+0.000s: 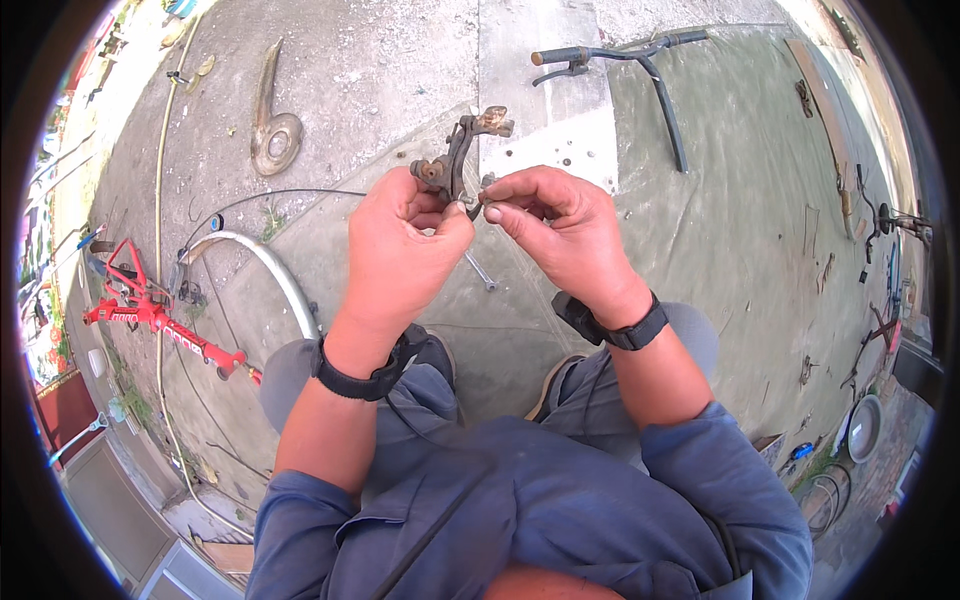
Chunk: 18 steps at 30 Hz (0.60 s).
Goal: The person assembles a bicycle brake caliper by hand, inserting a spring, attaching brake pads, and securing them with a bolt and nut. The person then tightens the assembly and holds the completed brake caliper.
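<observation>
A rusty bicycle brake caliper (457, 160) stands up out of my left hand (405, 228), whose fingers and thumb are closed around its lower end. Its worn brake pad points up and to the right. Close beside it, my right hand (560, 225) pinches thumb against fingertips at the caliper's lower right side. A short dark piece shows between the two hands, but what the right fingertips hold is too small to make out. A thin black cable (300, 190) runs in from the left toward my left hand. Below the hands, a shiny wrench (480, 271) lies on the ground.
At the left lie a red bicycle frame (165, 325) and a pale curved fender or rim (270, 262). Handlebars with a stem (620, 55) rest at the far right of centre. Several small parts (567, 161) dot a pale patch ahead. A round metal pan (864, 428) sits at the right.
</observation>
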Each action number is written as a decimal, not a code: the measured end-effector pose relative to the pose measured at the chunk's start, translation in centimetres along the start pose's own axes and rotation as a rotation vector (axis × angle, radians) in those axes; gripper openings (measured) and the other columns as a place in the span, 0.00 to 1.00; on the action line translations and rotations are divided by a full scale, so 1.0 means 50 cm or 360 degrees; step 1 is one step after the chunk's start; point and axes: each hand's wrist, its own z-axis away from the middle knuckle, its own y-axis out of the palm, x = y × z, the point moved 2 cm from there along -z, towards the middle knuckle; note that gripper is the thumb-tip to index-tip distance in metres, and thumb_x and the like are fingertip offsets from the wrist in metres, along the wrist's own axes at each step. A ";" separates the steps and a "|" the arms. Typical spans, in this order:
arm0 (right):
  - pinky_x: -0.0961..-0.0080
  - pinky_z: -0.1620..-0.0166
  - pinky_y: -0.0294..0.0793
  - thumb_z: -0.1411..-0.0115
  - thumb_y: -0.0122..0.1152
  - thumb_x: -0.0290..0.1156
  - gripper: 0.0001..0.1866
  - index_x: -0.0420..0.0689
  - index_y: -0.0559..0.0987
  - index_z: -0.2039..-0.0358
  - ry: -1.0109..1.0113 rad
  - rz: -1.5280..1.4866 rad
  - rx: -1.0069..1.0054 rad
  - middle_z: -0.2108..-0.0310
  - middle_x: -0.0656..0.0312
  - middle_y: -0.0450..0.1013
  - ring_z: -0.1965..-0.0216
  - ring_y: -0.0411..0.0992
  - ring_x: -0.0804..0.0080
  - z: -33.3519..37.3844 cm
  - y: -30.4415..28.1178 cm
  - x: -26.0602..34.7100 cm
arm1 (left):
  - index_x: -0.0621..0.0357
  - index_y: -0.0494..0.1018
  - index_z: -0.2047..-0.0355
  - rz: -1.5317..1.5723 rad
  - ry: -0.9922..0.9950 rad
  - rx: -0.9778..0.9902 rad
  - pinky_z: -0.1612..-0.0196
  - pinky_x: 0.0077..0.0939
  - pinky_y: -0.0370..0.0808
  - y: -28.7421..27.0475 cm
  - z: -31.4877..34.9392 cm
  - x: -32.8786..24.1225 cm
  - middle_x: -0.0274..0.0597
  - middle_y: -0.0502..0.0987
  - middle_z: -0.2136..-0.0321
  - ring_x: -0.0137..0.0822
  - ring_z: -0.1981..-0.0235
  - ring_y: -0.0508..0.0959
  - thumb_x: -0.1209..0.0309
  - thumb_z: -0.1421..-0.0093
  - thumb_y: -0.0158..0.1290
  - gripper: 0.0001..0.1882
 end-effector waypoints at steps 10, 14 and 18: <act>0.80 0.66 0.75 0.45 0.67 0.22 0.08 0.41 0.83 0.64 -0.0088 0.0083 -0.0033 0.68 0.60 0.78 0.70 0.76 0.77 0.026 0.018 0.008 | 0.66 0.74 0.65 -0.0070 0.0216 -0.0046 0.66 0.26 0.80 0.002 0.033 -0.010 0.45 0.77 0.68 0.35 0.70 0.83 0.79 0.50 0.58 0.10; 0.80 0.65 0.75 0.46 0.68 0.20 0.08 0.41 0.83 0.64 -0.0152 0.0143 0.0028 0.68 0.60 0.78 0.69 0.76 0.75 0.028 0.030 0.016 | 0.66 0.74 0.65 -0.0070 0.0278 -0.0124 0.66 0.25 0.80 -0.009 0.049 -0.007 0.45 0.77 0.67 0.35 0.70 0.82 0.80 0.50 0.58 0.10; 0.79 0.64 0.76 0.46 0.68 0.19 0.09 0.41 0.83 0.64 -0.0234 0.0124 0.0020 0.67 0.59 0.78 0.68 0.76 0.75 0.030 0.036 0.012 | 0.65 0.74 0.66 -0.0167 0.0332 -0.0182 0.65 0.25 0.81 -0.012 0.062 -0.012 0.45 0.77 0.66 0.36 0.70 0.82 0.81 0.50 0.58 0.10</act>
